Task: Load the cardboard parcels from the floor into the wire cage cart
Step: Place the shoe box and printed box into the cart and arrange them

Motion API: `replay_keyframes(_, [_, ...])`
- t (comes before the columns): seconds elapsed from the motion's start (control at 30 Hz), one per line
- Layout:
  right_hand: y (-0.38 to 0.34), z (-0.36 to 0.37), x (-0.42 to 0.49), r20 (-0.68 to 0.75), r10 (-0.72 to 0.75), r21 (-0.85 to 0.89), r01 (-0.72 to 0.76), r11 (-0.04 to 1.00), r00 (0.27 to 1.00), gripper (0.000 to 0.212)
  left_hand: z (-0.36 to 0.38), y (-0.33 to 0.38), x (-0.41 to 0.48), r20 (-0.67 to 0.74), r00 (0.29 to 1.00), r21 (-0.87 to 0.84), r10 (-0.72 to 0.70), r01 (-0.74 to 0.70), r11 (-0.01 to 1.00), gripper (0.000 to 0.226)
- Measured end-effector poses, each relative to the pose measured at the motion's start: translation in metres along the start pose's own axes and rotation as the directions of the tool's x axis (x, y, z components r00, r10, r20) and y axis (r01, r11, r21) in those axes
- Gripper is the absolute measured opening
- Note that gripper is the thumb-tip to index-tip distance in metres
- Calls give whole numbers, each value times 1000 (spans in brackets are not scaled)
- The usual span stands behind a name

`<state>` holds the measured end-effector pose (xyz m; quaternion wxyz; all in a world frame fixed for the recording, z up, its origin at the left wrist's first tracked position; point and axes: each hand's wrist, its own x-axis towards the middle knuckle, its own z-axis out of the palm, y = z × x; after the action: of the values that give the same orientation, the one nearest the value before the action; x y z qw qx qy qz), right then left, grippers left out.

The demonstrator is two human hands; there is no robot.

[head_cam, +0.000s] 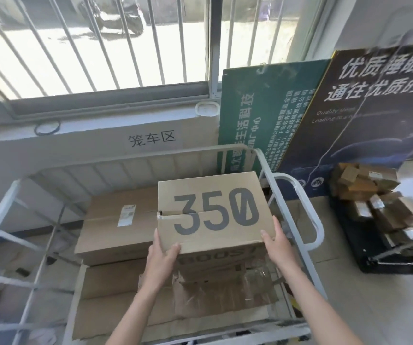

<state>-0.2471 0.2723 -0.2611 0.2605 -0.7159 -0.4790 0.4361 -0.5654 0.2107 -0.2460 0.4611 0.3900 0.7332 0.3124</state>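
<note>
barred window (115,46), left hand (163,255), right hand (277,242) gripping one parcel (215,210)

Barred window (100,46) at 12 o'clock, bright daylight, scooter (115,18) outside. White wall (83,150) below. Green board (262,115) & dark poster (375,108) lean at 2. Pale floor (390,307) at 4.

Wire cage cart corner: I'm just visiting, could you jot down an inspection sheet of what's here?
Surface: pale floor; the cart stands by the wall.
Job's things: wire cage cart holds several cardboard boxes; 350 box at its right side, over the stack.
Clutter: small parcels heaped on a black trolley, to the right.
Hands: left hand and right hand grip the 350 box's near corners.
Cables: black loop on the sill; thin cord across the dark poster.
Surroundings: barred window, green board, scooter outside.
</note>
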Motion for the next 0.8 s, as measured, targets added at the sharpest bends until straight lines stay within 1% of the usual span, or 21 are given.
replay_keyframes(0.07, [-3,1,-12,-59,-10,-11,9,1000,998,61,-3,-1,-2,29,1000,23,-3,2,1000,87])
replay_keyframes(0.1, [-3,2,-20,-99,-38,-14,37,999,994,57,-5,-1,-5,23,1000,52,5,-6,999,87])
replay_keyframes(0.2, [-7,0,-45,-208,-140,-99,121,988,968,44,-14,6,-14,-64,996,152,58,-48,987,87])
replay_keyframes(0.27, [-10,-8,-59,-242,-176,-96,157,983,954,37,-24,12,-21,-122,983,142,141,-123,982,82])
replay_keyframes(0.33, [-12,-18,-74,-229,-201,-40,197,980,952,31,-36,17,-26,-160,956,119,246,-229,966,72])
replay_keyframes(0.37, [-14,-24,-80,-211,-219,-32,217,976,953,29,-43,19,-27,-176,940,139,294,-272,952,67])
replay_keyframes(0.43, [-15,-33,-87,-172,-255,-29,254,967,951,29,-53,20,-28,-194,915,181,354,-321,930,63])
replay_keyframes(0.47, [-16,-36,-87,-148,-259,-26,258,966,954,30,-56,20,-28,-195,912,184,360,-326,927,62])
replay_keyframes(0.53, [-19,-39,-78,-78,-242,-18,241,970,967,32,-57,20,-23,-184,925,158,333,-306,939,60])
replay_keyframes(0.57, [-21,-40,-70,-32,-226,-11,225,974,974,33,-55,20,-19,-175,940,127,293,-273,954,59])
replay_keyframes(0.6, [-23,-41,-60,4,-217,-8,217,976,976,35,-52,22,-14,-165,956,89,241,-229,969,58])
replay_keyframes(0.67, [-26,-41,-36,27,-217,3,217,976,976,42,-43,27,-1,-143,983,-2,119,-120,993,59])
replay_keyframes(0.73, [-27,-41,-8,9,-188,16,188,982,982,55,-30,33,14,-103,995,-106,-15,4,994,71])
replay_keyframes(0.8, [-27,-38,20,6,-97,17,97,995,995,70,-12,35,24,-49,993,-182,-106,95,979,84])
